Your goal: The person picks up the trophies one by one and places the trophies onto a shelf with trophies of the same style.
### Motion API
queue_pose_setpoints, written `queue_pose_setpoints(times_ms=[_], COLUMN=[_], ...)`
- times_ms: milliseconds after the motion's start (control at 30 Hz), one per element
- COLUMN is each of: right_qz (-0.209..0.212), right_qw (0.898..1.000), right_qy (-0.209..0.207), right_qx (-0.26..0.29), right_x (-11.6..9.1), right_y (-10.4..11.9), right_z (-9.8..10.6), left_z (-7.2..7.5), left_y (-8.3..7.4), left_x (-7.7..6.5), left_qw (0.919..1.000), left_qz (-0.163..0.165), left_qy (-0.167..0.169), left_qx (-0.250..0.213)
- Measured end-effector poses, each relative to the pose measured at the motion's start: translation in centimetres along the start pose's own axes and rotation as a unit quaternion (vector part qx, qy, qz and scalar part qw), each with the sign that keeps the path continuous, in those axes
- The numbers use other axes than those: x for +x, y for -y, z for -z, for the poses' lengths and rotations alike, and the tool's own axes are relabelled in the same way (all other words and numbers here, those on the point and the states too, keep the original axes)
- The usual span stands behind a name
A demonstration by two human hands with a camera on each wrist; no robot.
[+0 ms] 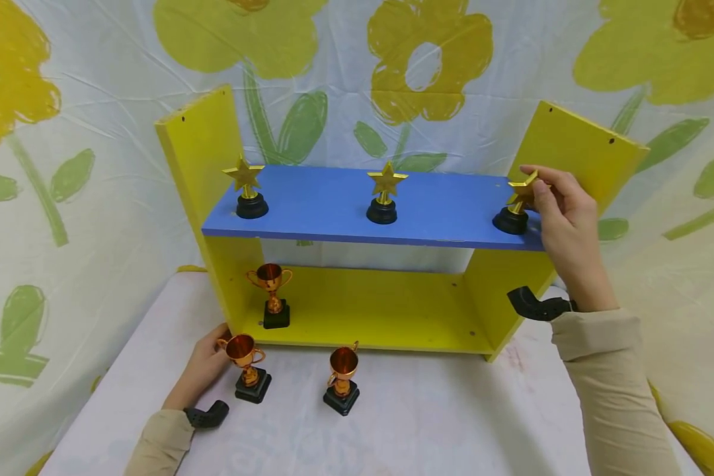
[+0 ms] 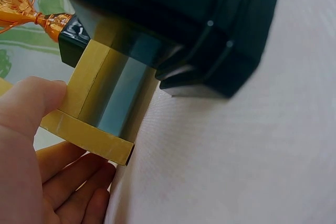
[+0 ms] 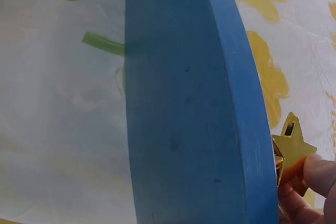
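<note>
My right hand (image 1: 571, 215) pinches the gold star of a star trophy (image 1: 520, 195) at the right end of the blue shelf board (image 1: 321, 198). Its black base is at the board, and the star leans to the right. In the right wrist view, thumb and fingers hold the gold star (image 3: 294, 145) past the blue board's edge. My left hand (image 1: 207, 360) grips the lower left corner of the yellow shelf unit (image 1: 363, 304); the left wrist view has the thumb on the yellow panel (image 2: 86, 85) and the fingers behind it. A bronze cup trophy (image 1: 244, 350) stands right beside that hand.
Two more star trophies stand on the blue board, one at the left (image 1: 246, 188) and one mid-board (image 1: 383, 192). One cup trophy (image 1: 270, 294) is on the lower yellow board, another (image 1: 342, 380) on the white table (image 1: 428, 423). Flower-printed cloth (image 1: 345, 86) hangs behind.
</note>
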State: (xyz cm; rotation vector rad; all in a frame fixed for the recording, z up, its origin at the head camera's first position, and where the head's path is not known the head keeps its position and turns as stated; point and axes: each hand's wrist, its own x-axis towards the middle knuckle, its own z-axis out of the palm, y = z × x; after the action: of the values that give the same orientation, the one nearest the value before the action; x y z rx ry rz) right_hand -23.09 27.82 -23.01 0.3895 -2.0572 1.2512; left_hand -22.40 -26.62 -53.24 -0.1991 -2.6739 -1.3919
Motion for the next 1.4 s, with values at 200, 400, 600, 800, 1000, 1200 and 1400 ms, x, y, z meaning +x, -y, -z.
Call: queue_pose_setpoints(times_ms=[200,400,600,800,1000,1200,1400], right_qz=[-0.009,-0.004,-0.020,-0.021,-0.031,-0.012,-0.018], right_qw=[1.000,1.000,0.999,0.999,0.999,1.000,0.999], right_qy=[0.005,0.003,-0.003,-0.014,-0.007,-0.017,-0.027], right_qx=[-0.006,-0.014,-0.026,-0.043,-0.020,-0.015,-0.024], right_x=[-0.1,-0.1,-0.2,-0.7,-1.2,-2.3,-3.2], right_y=[0.0,0.0,-0.1,0.0,0.7,1.7,2.9], right_z=[0.0,-0.2,-0.2,-0.1,0.0,0.0,-0.1], left_z=[0.1,0.1,0.1,-0.1,-0.1,0.0,-0.1], left_y=[-0.1,0.0,0.1,0.3,0.0,-0.3,-0.1], left_x=[-0.1,-0.3,-0.4,-0.3,-0.2,-0.1,0.0], left_qw=[1.0000,0.9995,0.9992,0.9992,0.9998,0.9997,0.9992], left_qz=[-0.008,-0.024,-0.031,-0.032,-0.014,-0.016,-0.033], left_qy=[-0.004,-0.015,-0.019,-0.020,-0.012,-0.013,-0.019], left_qx=[0.002,0.016,0.017,0.011,0.004,0.010,0.008])
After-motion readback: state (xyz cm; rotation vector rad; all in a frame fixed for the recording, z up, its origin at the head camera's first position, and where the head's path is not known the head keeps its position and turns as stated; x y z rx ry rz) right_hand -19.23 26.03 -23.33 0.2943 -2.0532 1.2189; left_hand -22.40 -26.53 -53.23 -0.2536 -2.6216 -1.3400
